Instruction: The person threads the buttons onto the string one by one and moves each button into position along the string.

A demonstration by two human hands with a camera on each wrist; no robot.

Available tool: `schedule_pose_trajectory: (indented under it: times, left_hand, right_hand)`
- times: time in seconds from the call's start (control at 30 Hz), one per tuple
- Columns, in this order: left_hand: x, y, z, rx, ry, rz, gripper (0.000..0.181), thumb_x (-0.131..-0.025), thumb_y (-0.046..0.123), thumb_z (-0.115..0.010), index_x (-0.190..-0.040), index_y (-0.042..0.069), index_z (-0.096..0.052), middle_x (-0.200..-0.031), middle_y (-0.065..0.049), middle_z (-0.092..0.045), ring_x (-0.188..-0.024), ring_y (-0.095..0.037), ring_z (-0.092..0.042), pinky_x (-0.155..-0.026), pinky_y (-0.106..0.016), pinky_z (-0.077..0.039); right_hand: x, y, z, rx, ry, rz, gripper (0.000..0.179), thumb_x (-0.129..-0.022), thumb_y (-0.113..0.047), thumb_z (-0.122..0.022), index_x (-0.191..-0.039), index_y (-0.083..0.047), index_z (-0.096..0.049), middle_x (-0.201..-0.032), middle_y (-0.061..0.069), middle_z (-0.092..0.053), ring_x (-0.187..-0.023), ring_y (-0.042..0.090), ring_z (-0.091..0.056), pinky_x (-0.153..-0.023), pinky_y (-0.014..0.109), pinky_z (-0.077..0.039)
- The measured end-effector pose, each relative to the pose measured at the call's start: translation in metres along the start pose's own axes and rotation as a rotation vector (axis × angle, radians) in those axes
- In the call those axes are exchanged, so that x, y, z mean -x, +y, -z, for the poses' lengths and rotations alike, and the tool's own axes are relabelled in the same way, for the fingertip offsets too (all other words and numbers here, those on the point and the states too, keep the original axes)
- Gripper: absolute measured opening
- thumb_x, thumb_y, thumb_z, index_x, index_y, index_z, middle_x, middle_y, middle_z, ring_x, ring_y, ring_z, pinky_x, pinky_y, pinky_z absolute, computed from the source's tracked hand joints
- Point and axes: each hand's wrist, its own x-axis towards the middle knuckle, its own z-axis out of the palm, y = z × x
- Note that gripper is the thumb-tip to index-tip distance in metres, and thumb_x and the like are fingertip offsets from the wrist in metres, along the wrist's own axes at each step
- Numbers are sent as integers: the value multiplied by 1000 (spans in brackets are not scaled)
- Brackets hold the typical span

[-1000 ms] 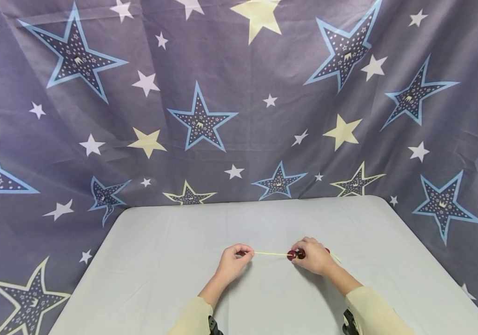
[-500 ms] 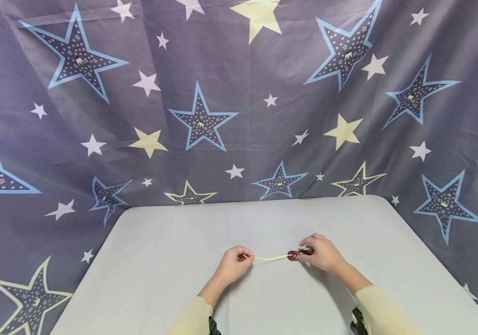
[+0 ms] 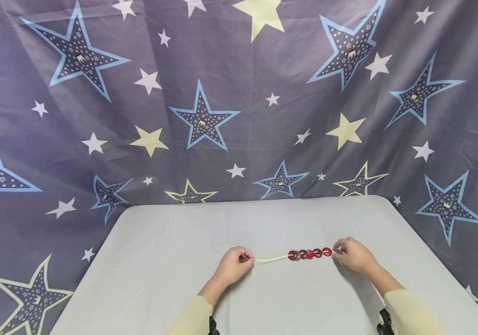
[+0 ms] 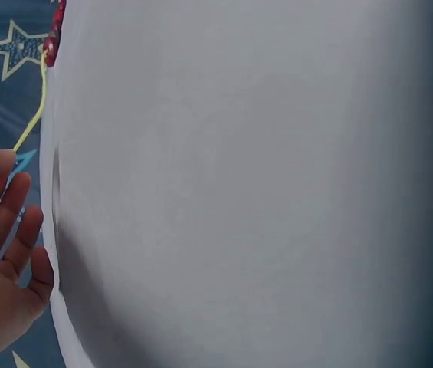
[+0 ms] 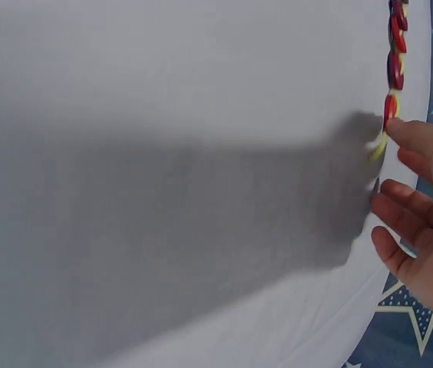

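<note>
Several dark red buttons [image 3: 309, 254] lie in a row, threaded on a thin yellow cord [image 3: 270, 259]. My left hand [image 3: 234, 265] pinches the cord's left end between thumb and forefinger. Between that hand and the first button the cord sags slightly. In the left wrist view the other fingers of this hand are loosely bent. At the far right end of the row my right hand [image 3: 355, 255] has thumb and forefinger at the last button [image 5: 391, 107], pinching the cord there. A short cord tail [image 5: 377, 149] sticks out past these fingertips.
A white-covered table [image 3: 189, 232] lies under both hands. Behind it and along its sides hangs a dark cloth [image 3: 247, 93] printed with stars. Each forearm wears a pale yellow sleeve [image 3: 406, 307] and a black wrist mount [image 3: 384, 321].
My right hand has moved right along the buttons, uncovering them and spreading them into a row. The cord by my left hand went from taut to slack; that hand has stayed nearly still.
</note>
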Motion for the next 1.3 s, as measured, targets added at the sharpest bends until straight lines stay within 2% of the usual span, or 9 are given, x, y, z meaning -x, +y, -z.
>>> schedule_pose_trajectory:
  times: [0.3, 0.47, 0.6, 0.8, 1.07, 1.17, 1.3]
  left_hand:
    - [1, 3, 3, -105, 8, -13, 10, -87, 24, -64, -84, 15, -68, -82, 8, -61, -77, -11, -50, -68, -23, -42]
    - [-1, 0, 3, -187, 23, -35, 11, -86, 25, -65, -83, 16, -68, -80, 9, -61, -75, -7, -48, -67, -23, -40]
    - [-3, -4, 2, -248, 37, -50, 8, -84, 23, -66, -80, 18, -68, -76, 11, -60, -73, -6, -46, -67, -24, -39]
    - [-3, -8, 3, -319, 44, -54, 6, -81, 19, -67, -75, 21, -67, -70, 12, -55, -69, -5, -43, -64, -22, -35]
    - [-4, -4, 2, -345, 19, -29, 12, -80, 16, -67, -70, 20, -63, -67, 11, -48, -67, -6, -40, -62, -21, -33]
    - [-4, -3, 1, -334, 14, -5, 12, -81, 16, -66, -70, 19, -63, -67, 10, -48, -68, -7, -40, -62, -22, -34]
    - [-5, -2, 4, -324, -28, 16, 10, -82, 18, -65, -73, 19, -65, -70, 9, -51, -70, -7, -42, -63, -23, -35]
  right_hand:
    - [3, 5, 6, 44, -62, -118, 6, -80, -13, -64, -78, -8, -65, -72, 1, -62, -65, 14, -52, -63, 36, -45]
    - [1, 6, 6, 48, -9, -143, 9, -82, -12, -59, -80, -6, -65, -74, 3, -59, -65, 15, -50, -59, 34, -43]
    - [1, 7, 6, 34, 51, -198, 12, -83, -14, -56, -84, -6, -65, -77, 7, -57, -66, 17, -51, -56, 33, -41]
    - [0, 9, 3, 20, 65, -262, 14, -85, -16, -54, -88, -6, -64, -79, 9, -60, -67, 20, -54, -55, 36, -41]
    - [-2, 12, -5, 14, 27, -297, 15, -86, -14, -56, -91, -3, -65, -85, 14, -57, -71, 21, -54, -62, 39, -45]
    - [-3, 12, -5, 9, 32, -286, 16, -86, -14, -55, -91, -2, -65, -86, 15, -57, -72, 23, -55, -63, 41, -45]
    - [-2, 13, -6, 2, 51, -262, 20, -86, -17, -53, -93, -2, -65, -86, 15, -58, -73, 23, -56, -62, 41, -45]
